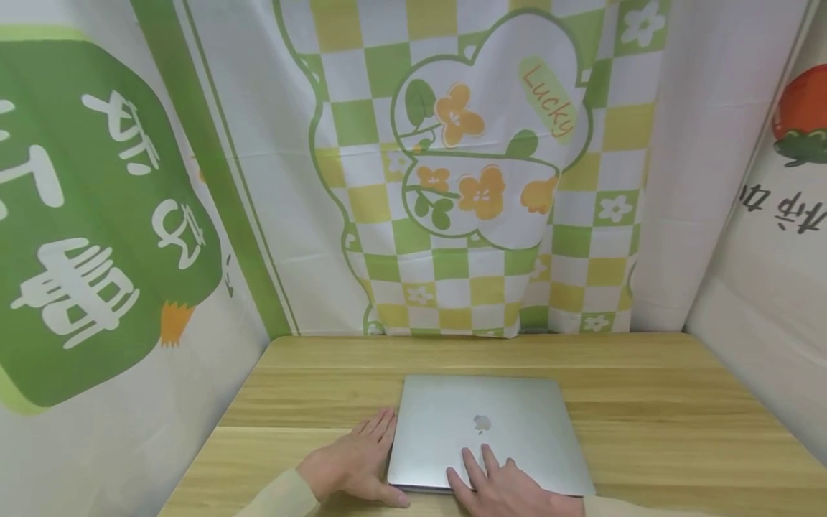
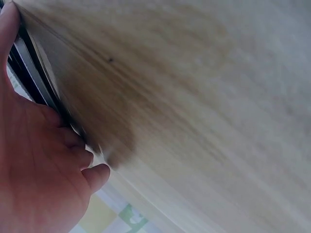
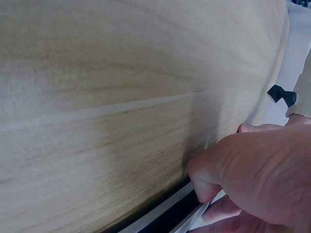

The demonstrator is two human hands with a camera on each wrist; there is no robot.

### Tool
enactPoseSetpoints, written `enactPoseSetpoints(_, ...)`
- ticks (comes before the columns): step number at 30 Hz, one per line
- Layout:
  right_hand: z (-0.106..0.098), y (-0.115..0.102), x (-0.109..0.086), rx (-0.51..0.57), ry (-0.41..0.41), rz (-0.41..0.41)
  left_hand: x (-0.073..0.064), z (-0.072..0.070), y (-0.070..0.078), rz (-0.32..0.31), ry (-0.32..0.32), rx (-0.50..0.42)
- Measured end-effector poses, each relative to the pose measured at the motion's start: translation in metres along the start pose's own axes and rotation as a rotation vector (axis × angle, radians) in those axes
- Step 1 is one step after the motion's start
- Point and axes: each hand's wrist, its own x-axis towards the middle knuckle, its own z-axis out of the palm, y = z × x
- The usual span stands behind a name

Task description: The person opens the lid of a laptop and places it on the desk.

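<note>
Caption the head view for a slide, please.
Left hand alongside a rectangular silver metal laptop, right hand on its lid.

I read "Lucky" (image 1: 548, 98) on the checkered curtain (image 1: 484, 161) and an Apple logo (image 1: 482, 424) on the laptop (image 1: 517, 431). Chinese characters (image 1: 80, 294) mark both side drapes (image 1: 110, 208).

Pale cream on both sides, that's me!
Here's my left sleeve (image 1: 283, 497), ending right at the wrist, my right sleeve (image 1: 623, 509) matching; bare left grip (image 1: 354, 461), bare right grip (image 1: 507, 492); and beside one sleeve, a small black piece (image 3: 277, 93).
</note>
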Motion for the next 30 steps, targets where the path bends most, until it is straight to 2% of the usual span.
enactPoseSetpoints(3, -0.003, 0.001, 0.001, 0.054, -0.057, 0.002, 0.000, 0.001, 0.000, 0.006, -0.001, -0.003)
enactPoseSetpoints(7, -0.009, 0.003, 0.002, 0.207, -0.204, 0.012, -0.001, 0.001, 0.000, 0.023, 0.006, 0.006)
enactPoseSetpoints(10, -0.012, 0.006, 0.001, 0.263, -0.251, 0.014, 0.000, 0.002, 0.000, 0.031, 0.022, 0.016)
enactPoseSetpoints(18, -0.015, 0.011, 0.000, 0.249, -0.206, -0.015, 0.000, 0.003, 0.001, 0.031, 0.035, 0.028)
enactPoseSetpoints(26, -0.021, 0.016, 0.001, 0.268, -0.238, -0.029, 0.001, 0.000, 0.000, 0.044, 0.053, 0.028)
enactPoseSetpoints(30, -0.019, 0.017, 0.000, 0.176, -0.145, -0.057, 0.002, 0.000, 0.000, 0.053, 0.055, 0.038)
